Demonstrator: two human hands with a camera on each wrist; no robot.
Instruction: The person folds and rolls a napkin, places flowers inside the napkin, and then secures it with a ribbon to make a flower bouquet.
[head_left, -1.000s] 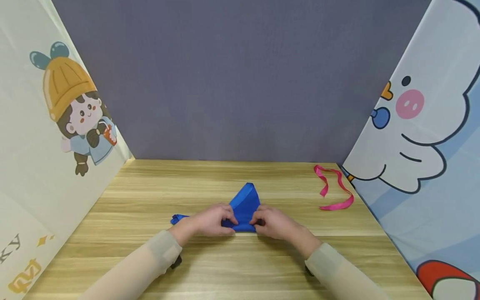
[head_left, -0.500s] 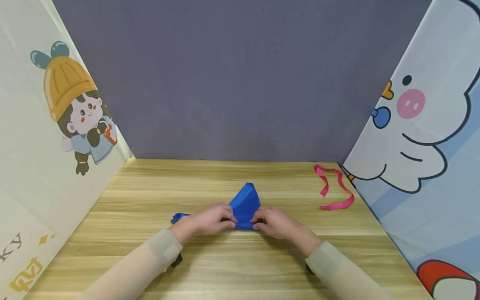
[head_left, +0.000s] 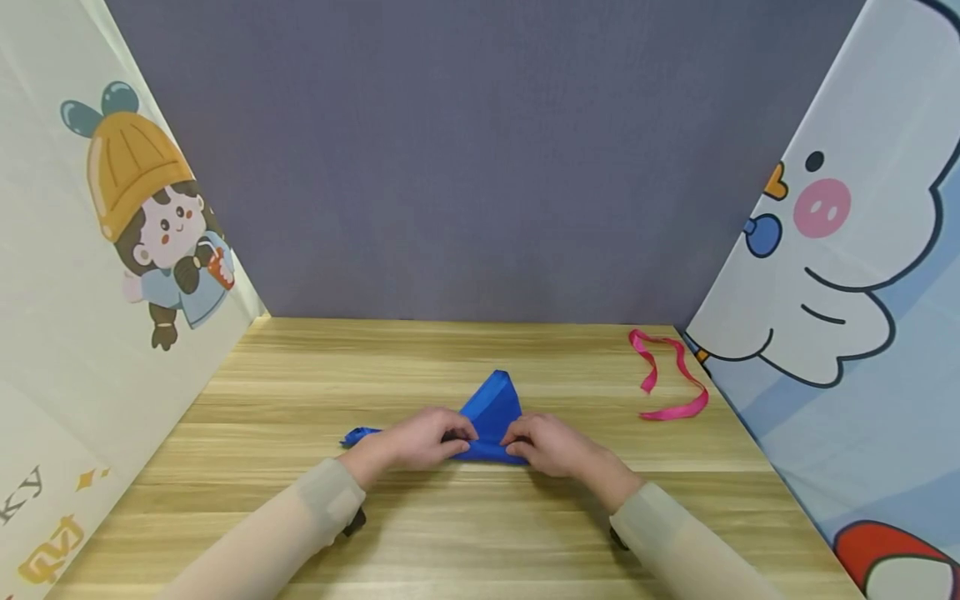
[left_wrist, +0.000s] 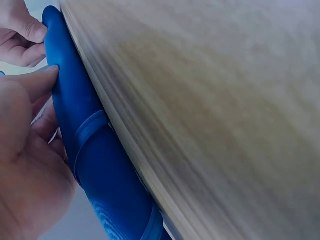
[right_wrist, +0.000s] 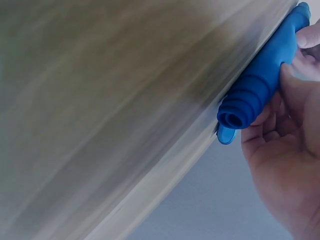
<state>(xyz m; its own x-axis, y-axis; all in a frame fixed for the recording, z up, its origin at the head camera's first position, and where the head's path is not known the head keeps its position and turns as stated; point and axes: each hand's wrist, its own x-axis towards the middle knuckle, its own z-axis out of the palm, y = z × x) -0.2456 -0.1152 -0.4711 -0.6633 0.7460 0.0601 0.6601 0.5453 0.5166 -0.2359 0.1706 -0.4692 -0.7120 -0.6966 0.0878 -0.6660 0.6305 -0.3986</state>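
A blue cloth (head_left: 492, 412) lies in the middle of the table, its near side rolled into a tube and a pointed flap spread out behind. My left hand (head_left: 433, 437) pinches the roll just left of the flap, and a bunched blue end sticks out beyond that wrist. On the other side my right hand (head_left: 553, 444) grips the roll between thumb and fingers. Seen from the left wrist, the rolled cloth (left_wrist: 112, 185) shows overlapping layers. In the right wrist view the roll (right_wrist: 257, 82) ends in a spiral opening.
A pink ribbon (head_left: 684, 408) lies in loose curves at the table's back right. The wooden table (head_left: 480, 533) meets a grey panel (head_left: 480, 167) at the back. Printed cartoon sheets (head_left: 847, 275) stand along both sides.
The flap's tip has come slightly nearer to me. More of the roll's right end now shows under my right hand. Both hands have shifted only a little at the fingers.
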